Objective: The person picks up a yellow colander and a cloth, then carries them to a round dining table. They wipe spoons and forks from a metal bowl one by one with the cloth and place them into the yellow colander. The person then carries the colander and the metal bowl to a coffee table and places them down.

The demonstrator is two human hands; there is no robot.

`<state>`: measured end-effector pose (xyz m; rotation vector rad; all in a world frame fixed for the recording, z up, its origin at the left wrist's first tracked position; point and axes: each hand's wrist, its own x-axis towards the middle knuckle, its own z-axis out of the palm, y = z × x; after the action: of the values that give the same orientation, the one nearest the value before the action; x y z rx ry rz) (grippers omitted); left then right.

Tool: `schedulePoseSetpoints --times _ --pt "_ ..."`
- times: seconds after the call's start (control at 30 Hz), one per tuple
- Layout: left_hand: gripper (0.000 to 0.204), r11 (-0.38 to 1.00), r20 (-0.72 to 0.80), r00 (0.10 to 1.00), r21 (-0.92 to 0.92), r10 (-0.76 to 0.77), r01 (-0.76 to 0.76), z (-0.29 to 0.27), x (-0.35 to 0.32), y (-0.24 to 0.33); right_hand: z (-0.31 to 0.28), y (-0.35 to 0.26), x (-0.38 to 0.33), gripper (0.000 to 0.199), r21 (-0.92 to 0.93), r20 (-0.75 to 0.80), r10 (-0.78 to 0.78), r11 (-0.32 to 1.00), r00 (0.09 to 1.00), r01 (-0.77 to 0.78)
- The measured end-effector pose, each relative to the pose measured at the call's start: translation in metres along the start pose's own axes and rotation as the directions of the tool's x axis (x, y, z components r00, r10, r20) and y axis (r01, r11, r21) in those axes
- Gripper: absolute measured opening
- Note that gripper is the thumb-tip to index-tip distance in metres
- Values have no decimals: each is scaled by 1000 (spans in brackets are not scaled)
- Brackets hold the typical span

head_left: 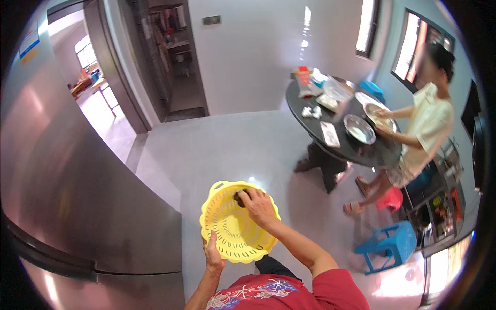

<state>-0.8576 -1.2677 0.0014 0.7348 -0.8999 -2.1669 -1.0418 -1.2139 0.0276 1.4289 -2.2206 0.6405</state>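
Observation:
A yellow plastic colander (pixel 237 227) with slotted sides and a scalloped rim is held up in front of my body. My left hand (pixel 213 254) grips its near left side, thumb over the rim and the other fingers hidden underneath. Inside the far right part, my right hand (pixel 257 206) closes its fingers over a dark brown lump (pixel 239 198). Most of that lump is covered by the fingers, and its kind is unclear. The rest of the colander's inside shows bare yellow plastic.
A tall steel fridge (pixel 103 206) stands close on my left. Ahead right is a dark round table (pixel 372 153) with a metal bowl (pixel 360 129), bags and another metal basin. A person (pixel 429 119) works there with both hands in the basin. A blue stool (pixel 390 243) stands at right.

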Motion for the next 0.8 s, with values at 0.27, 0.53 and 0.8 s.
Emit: schedulePoseSetpoints --times 0.27,0.53,0.8 --pt "48 986 -127 980 78 156 -146 46 129 -21 68 40 30 41 631 538 -135 719 832 -292" --pt "51 988 -222 965 98 139 -120 42 248 2 180 88 207 42 593 122 -101 805 987 9" --pt "49 986 -219 962 -5 161 -166 76 403 54 237 108 304 38 570 425 -257 821 868 -36"
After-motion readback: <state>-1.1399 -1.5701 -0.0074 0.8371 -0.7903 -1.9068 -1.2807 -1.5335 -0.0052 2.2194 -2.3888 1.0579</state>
